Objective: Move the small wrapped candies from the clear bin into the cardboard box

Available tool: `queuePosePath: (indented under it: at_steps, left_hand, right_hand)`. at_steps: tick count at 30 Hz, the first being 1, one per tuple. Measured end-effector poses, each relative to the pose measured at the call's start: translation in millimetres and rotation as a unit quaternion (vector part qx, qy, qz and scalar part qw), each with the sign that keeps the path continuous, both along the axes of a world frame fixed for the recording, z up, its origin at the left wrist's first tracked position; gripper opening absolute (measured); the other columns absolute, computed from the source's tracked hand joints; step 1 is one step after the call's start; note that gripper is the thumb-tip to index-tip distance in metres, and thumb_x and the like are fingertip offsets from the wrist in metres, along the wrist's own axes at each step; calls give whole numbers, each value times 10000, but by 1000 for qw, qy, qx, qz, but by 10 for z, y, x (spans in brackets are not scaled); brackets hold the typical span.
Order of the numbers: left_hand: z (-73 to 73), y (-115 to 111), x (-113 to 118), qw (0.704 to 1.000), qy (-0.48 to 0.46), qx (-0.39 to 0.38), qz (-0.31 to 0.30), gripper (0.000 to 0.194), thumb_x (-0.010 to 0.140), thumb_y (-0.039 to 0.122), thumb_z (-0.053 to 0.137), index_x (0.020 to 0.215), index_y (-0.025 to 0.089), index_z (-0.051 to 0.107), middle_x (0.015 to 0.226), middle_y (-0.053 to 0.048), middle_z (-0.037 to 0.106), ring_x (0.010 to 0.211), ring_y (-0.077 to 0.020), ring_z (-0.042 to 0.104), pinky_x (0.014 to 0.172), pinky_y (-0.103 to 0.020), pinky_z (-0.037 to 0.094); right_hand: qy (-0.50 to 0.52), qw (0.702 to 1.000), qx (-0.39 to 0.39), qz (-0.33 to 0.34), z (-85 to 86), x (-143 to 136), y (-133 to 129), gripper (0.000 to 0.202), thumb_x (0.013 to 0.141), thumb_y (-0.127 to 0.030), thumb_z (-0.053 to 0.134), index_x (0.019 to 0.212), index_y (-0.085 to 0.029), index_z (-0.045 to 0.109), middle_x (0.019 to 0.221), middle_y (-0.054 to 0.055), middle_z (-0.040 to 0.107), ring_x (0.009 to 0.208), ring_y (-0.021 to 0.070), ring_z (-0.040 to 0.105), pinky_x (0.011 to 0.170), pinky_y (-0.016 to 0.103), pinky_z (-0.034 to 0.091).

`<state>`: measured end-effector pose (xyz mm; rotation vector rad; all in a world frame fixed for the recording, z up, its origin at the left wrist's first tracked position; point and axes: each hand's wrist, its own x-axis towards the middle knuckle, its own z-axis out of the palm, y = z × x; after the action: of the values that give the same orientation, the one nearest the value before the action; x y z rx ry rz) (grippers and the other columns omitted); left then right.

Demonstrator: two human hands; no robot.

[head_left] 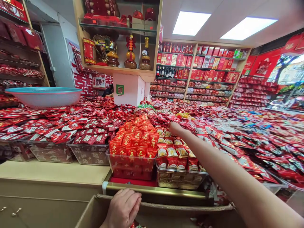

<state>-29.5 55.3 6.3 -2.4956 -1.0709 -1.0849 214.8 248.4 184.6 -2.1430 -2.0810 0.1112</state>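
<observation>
My left hand (124,207) is closed over the near rim of an open cardboard box (180,207), its fingers curled together. My right arm stretches forward over the display, and my right hand (175,127) is at the back of a heap of red and white durian candy packets (172,152). Its fingers point away and are hidden, so I cannot tell whether it holds anything. The packets fill a clear plastic bin (180,179). Left of it, another clear bin (133,167) is piled with orange-red packets (135,139) with gold lettering. A few small wrapped pieces show inside the box.
More bins of red packets (92,136) line the counter (54,171) on both sides. A blue-rimmed basket (45,96) sits on the goods at left. An overhanging glass-shelf cabinet (118,68) stands above the middle. Stocked wall shelves (190,69) cover the back.
</observation>
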Motion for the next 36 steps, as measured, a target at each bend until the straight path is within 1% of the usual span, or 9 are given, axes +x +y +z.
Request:
queuePosePath:
  at_steps: [5, 12, 17, 20, 24, 30, 33, 35, 36]
  left_hand:
    - [-12, -3, -4, 1000, -1, 1, -2, 124, 778, 132, 478, 822, 187, 579, 648, -19, 627, 586, -167, 550, 562, -291, 392]
    - [-18, -3, -8, 1000, 11, 3, 3, 126, 783, 135, 466, 815, 192, 573, 636, -17, 620, 578, -168, 545, 559, -289, 386]
    - [-20, 3, -10, 1000, 7, 10, -3, 130, 782, 125, 462, 834, 193, 560, 641, -17, 618, 575, -166, 542, 563, -291, 384]
    - [-24, 7, -15, 1000, 6, 11, -6, 128, 781, 120, 461, 832, 191, 554, 639, -17, 615, 575, -166, 539, 560, -290, 383]
    - [-41, 15, -25, 1000, 9, 14, -14, 141, 774, 111, 460, 843, 192, 553, 641, -19, 615, 569, -167, 537, 545, -288, 376]
    - [-41, 18, -35, 1000, 6, 17, -17, 149, 774, 104, 448, 834, 186, 556, 627, -21, 605, 559, -167, 533, 533, -289, 368]
    - [-48, 23, -36, 1000, 6, 18, -23, 159, 770, 95, 452, 845, 186, 559, 634, -21, 612, 559, -164, 535, 536, -288, 372]
    - [-52, 27, -31, 999, 6, 19, -25, 161, 768, 95, 454, 845, 188, 560, 638, -20, 617, 560, -163, 539, 538, -287, 377]
    - [-50, 29, -27, 999, 6, 20, -24, 160, 767, 98, 454, 843, 189, 561, 640, -21, 619, 563, -164, 541, 540, -287, 381]
  right_hand:
    - [-12, 999, 31, 3, -22, -3, 3, 219, 811, -278, 495, 936, -109, 555, 952, 68, 581, 866, 164, 558, 750, 344, 464]
    - [-21, 999, 21, 11, -46, -7, 15, 221, 812, -280, 493, 939, -109, 553, 942, 65, 583, 828, 152, 564, 727, 337, 474]
    - [-26, 998, 47, 26, -70, -6, 7, 220, 813, -284, 490, 941, -116, 553, 949, 63, 582, 839, 156, 562, 740, 348, 467]
    - [-23, 994, 89, 55, -47, -25, -13, 238, 822, -293, 473, 974, -126, 547, 979, 67, 581, 893, 172, 549, 790, 380, 439]
    - [-7, 983, 133, 126, -42, -99, -48, 261, 851, -292, 409, 1019, -152, 553, 1038, 72, 587, 961, 173, 526, 855, 376, 385]
    - [4, 975, 146, 169, -132, -190, -58, 212, 807, -233, 450, 884, -168, 637, 890, 64, 656, 910, 192, 542, 837, 346, 366]
    - [15, 970, 169, 174, -36, -209, -164, 200, 775, -202, 468, 815, -167, 660, 854, 75, 664, 897, 219, 535, 810, 322, 373]
    - [25, 962, 201, 181, 76, -229, -374, 206, 782, -204, 458, 860, -155, 642, 911, 82, 646, 921, 208, 519, 841, 311, 356]
    - [35, 955, 223, 191, 118, -242, -533, 216, 797, -211, 442, 899, -151, 622, 947, 80, 631, 933, 191, 509, 858, 297, 346]
